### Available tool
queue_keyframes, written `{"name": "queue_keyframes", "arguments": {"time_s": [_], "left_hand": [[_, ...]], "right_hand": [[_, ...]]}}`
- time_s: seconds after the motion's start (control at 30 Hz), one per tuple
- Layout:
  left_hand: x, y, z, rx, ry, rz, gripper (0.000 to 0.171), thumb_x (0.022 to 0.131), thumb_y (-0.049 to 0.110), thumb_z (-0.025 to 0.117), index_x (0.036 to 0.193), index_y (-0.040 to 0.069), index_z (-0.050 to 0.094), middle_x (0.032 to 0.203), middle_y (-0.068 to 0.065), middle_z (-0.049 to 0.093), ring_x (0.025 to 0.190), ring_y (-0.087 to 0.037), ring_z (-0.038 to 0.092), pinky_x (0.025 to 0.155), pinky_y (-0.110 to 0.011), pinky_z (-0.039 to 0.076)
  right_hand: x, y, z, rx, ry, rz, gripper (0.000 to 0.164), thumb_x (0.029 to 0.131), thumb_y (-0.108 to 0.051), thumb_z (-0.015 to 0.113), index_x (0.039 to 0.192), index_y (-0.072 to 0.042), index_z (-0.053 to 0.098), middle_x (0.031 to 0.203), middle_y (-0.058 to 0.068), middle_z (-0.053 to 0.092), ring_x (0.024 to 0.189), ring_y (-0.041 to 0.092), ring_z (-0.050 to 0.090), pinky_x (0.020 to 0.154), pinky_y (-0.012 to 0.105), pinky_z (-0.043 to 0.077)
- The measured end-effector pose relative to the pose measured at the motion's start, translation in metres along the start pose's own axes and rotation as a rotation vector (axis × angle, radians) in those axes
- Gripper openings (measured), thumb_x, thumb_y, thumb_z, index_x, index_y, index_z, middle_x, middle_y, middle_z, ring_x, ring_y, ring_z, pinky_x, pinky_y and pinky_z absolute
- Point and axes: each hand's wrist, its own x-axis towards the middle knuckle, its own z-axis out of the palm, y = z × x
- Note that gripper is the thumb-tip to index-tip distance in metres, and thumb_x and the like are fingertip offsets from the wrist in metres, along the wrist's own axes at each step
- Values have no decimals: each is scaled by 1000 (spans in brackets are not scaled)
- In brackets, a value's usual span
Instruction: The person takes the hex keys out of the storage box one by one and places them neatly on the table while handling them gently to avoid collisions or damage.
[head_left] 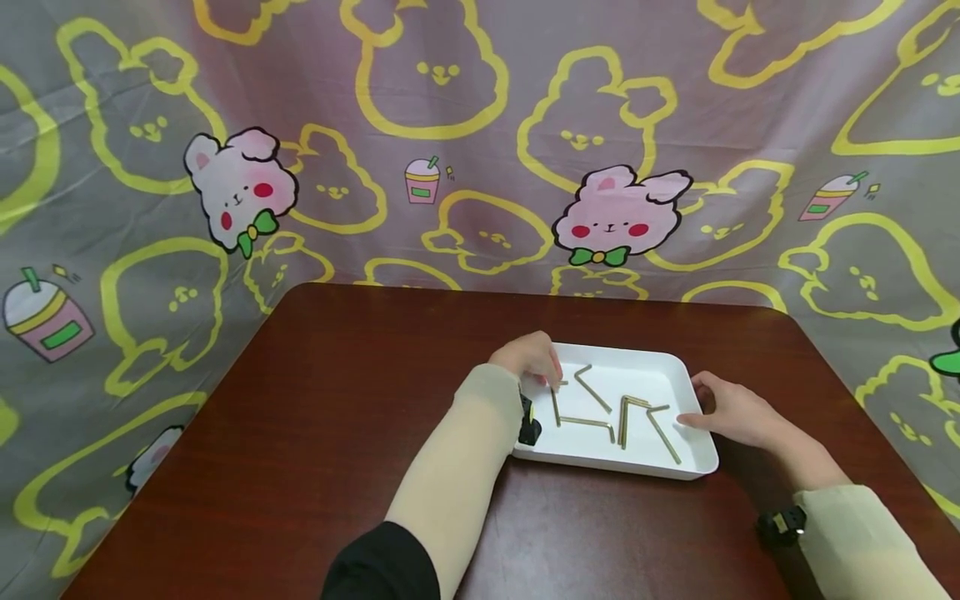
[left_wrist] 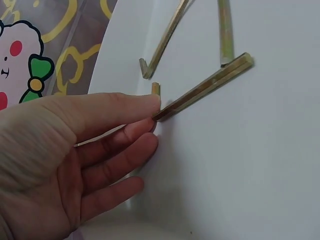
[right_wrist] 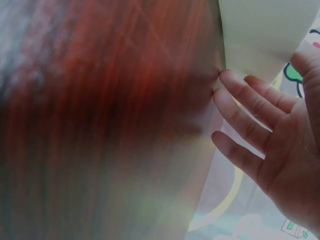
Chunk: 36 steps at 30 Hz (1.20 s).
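A white rectangular tray lies on the table with several L-shaped, brass-coloured hex keys in it. My left hand reaches over the tray's left end. Its thumb and index finger pinch one hex key at the bend, and the long arm points away from the fingertips, close over the tray floor. The other fingers of that hand curl loosely below. At the right end, my right hand holds the tray wall, thumb over the rim and fingers along the outside.
Other hex keys lie spread in the tray: one near the back, one at the middle, a nested group and one at the right. Around the tray is the dark red-brown tabletop. A patterned cloth hangs behind.
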Motion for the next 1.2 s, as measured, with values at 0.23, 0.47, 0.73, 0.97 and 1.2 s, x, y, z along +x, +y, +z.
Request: {"name": "queue_keyframes", "arguments": {"time_s": [0.23,0.47,0.73,0.97,1.2], "left_hand": [[-6,1,2,44,40,-11,10,75,12,84,74,18,76,72,-4,67,63,-14,54,55,-26,41],[-14,3,2,61,45,18,8,77,12,83,79,17,77,74,0,67,68,-13,57,62,-26,42],[-12,3,1,63,39,45,9,77,6,81,80,13,77,71,2,66,67,-14,58,61,-25,44],[-11,4,1,94,40,55,8,76,4,81,78,10,77,69,0,69,67,-16,64,57,-24,44],[-9,3,2,84,48,69,10,75,1,82,72,6,73,65,-4,67,61,-16,60,53,-22,43]], "right_hand": [[-1,0,1,0,-2,7,64,77,-40,81,114,3,52,95,13,63,78,23,58,66,42,50],[-2,0,1,7,-11,9,65,77,-41,81,115,3,51,95,13,62,77,23,57,66,43,51],[-2,-1,0,7,-6,6,65,77,-40,81,115,3,51,95,13,63,78,23,58,67,43,51],[-1,1,2,2,0,3,64,77,-41,80,114,3,52,94,11,63,76,22,57,65,41,50],[0,2,3,-2,9,2,65,77,-41,80,115,2,52,94,10,63,77,21,57,64,38,48]]}}
